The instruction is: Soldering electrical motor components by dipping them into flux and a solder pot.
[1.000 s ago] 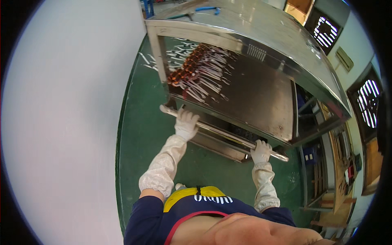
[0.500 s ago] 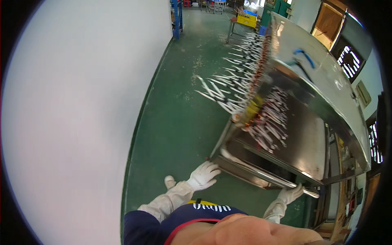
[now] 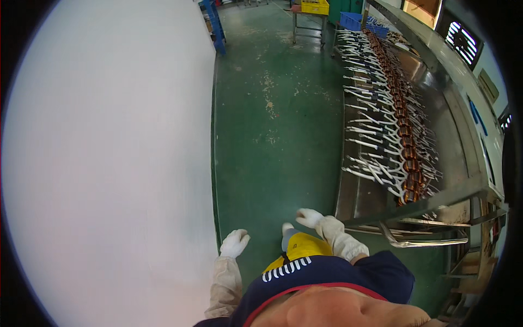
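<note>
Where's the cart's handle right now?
In the head view, the handle is at lower right, at the near end of the cart, to the right of the right hand and apart from it.

On your left, a plain white wall point(image 3: 114, 163) fills the whole side, a dark strip point(image 3: 213, 152) running along its base. Your floor point(image 3: 250, 180) is green, its surface worn to pale patches down the aisle. Ahead of you stand a blue post point(image 3: 216, 32) by the wall's far end and, across the aisle, a metal table point(image 3: 309, 15) bearing a yellow crate point(image 3: 315, 6). To your upper right, bright light shows in strips through a dark slatted window point(image 3: 462, 39).
</note>
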Demonstrator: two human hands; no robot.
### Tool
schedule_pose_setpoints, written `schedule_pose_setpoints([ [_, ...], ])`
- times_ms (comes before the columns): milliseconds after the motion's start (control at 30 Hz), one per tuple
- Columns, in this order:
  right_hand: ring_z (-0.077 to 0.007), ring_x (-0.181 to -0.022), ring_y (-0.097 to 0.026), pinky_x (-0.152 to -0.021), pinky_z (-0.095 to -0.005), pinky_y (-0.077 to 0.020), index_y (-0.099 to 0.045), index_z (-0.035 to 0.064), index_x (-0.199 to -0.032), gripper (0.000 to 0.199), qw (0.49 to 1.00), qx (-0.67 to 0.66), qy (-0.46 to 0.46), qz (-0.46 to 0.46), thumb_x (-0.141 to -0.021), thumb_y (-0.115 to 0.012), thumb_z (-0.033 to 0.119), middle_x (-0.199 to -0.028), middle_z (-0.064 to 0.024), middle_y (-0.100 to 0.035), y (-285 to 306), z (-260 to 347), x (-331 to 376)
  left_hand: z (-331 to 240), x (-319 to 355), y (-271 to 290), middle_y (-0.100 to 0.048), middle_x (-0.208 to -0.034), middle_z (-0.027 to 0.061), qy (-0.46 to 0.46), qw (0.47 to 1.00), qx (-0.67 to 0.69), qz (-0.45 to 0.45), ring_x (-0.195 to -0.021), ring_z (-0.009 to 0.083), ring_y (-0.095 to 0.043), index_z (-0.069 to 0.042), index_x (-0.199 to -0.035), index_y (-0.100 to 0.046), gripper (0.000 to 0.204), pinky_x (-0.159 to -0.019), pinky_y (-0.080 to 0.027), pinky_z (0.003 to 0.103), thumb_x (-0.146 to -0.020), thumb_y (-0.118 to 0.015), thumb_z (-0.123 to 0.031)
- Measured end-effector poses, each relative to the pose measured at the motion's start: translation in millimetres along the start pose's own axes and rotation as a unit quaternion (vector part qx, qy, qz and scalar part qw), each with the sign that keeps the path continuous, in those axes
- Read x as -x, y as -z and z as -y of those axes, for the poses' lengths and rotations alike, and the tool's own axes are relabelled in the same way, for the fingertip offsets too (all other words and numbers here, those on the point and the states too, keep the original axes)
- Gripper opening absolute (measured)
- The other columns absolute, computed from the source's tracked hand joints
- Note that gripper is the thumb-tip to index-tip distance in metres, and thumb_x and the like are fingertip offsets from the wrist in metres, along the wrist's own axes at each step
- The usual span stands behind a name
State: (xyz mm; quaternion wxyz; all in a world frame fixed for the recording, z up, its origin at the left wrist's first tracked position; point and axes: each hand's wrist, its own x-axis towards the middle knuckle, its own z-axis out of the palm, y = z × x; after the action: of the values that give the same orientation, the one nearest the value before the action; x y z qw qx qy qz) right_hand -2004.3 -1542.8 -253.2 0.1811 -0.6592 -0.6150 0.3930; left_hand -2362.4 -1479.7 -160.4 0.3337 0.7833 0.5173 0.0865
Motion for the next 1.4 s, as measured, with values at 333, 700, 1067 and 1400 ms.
schedule_pose_setpoints([
  [333, -0.0374, -0.107, -0.060, -0.092, -0.0448, -0.0471, -0.065, 0.0079, -0.113, 0.037, 0.986, 0.125, -0.054, 0.093, -0.083, -0.054, 0.026, -0.110, -0.0195, -0.066, 78, 24, -287, 240, -124, -38, -0.066, -0.110, 0.0186, 0.281, 0.944, 0.115, 0.132, -0.108, 0.0319, -0.061, -0.006, -0.115, -0.064, 0.047, -0.094, -0.046, 0.042, -0.088, -0.055, -0.043],
  [700, -0.0357, -0.103, -0.061, -0.089, -0.0428, -0.0486, -0.063, 0.0086, -0.109, 0.033, 0.993, -0.040, -0.064, -0.093, -0.085, -0.056, 0.029, -0.109, -0.0176, -0.065, 239, 26, -508, 211, -439, 35, -0.067, -0.108, 0.0154, 0.308, 0.916, 0.018, 0.254, -0.107, 0.0310, -0.062, -0.008, -0.104, -0.067, 0.039, -0.093, -0.047, 0.042, -0.087, -0.056, -0.040],
  [1067, -0.0346, -0.107, -0.059, -0.093, -0.0414, -0.0467, -0.062, 0.0065, -0.114, 0.036, 0.945, -0.013, -0.163, -0.285, -0.087, -0.056, 0.029, -0.111, -0.0182, -0.064, 468, -5, -593, 124, -978, 182, -0.066, -0.111, 0.0178, 0.075, 0.947, -0.255, 0.179, -0.107, 0.0346, -0.062, -0.005, -0.105, -0.066, 0.038, -0.091, -0.049, 0.044, -0.088, -0.055, -0.037],
  [1400, -0.0297, -0.107, -0.062, -0.091, -0.0383, -0.0492, -0.063, 0.0043, -0.115, 0.033, 0.887, -0.119, -0.217, -0.391, -0.089, -0.056, 0.024, -0.114, -0.0161, -0.064, 688, -94, -692, -150, -1306, 157, -0.064, -0.117, 0.0155, -0.159, 0.979, -0.016, 0.124, -0.112, 0.0301, -0.060, -0.007, -0.119, -0.061, 0.039, -0.098, -0.045, 0.038, -0.089, -0.059, -0.032],
])
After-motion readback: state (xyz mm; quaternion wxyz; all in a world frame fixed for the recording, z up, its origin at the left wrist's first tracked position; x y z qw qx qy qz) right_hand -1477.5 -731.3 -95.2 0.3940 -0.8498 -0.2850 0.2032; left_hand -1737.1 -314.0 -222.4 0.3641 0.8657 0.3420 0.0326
